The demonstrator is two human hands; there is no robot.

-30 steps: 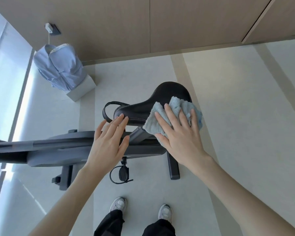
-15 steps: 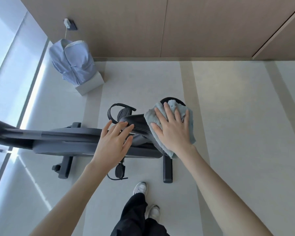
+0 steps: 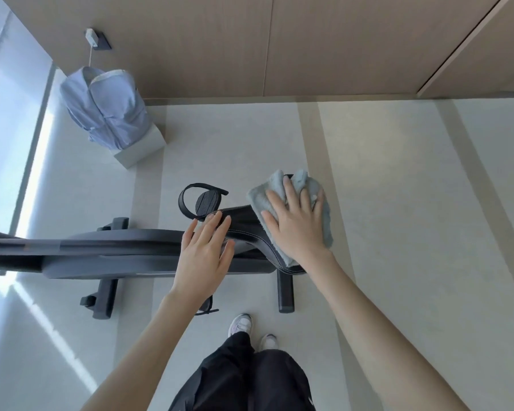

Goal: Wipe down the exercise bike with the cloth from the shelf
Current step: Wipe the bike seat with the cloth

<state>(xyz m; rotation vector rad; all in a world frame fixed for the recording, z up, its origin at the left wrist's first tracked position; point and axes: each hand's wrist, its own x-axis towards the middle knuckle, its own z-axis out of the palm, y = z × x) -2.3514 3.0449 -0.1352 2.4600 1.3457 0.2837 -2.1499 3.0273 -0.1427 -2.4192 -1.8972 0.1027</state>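
A dark grey exercise bike (image 3: 110, 256) lies across the middle of the view, its black saddle (image 3: 247, 225) right below me. My right hand (image 3: 297, 223) presses a light blue cloth (image 3: 260, 200) flat on the wide rear of the saddle, fingers spread and straight. The cloth covers most of the saddle's back and hangs over its right side. My left hand (image 3: 204, 256) rests with straight fingers on the saddle's nose and holds nothing. A black pedal with a strap (image 3: 204, 203) shows beyond the saddle.
A light blue shirt (image 3: 104, 114) hangs from a wall hook over a white box (image 3: 144, 149) at the back left. Wood-panelled wall runs along the back. Bike feet (image 3: 285, 292) stick out on the pale floor near my shoes (image 3: 241, 323). A bright window is at the left.
My right hand has slid the cloth back and over the rear of the saddle. My left hand stays on the saddle's nose. I have stepped closer, so the view is more overhead.
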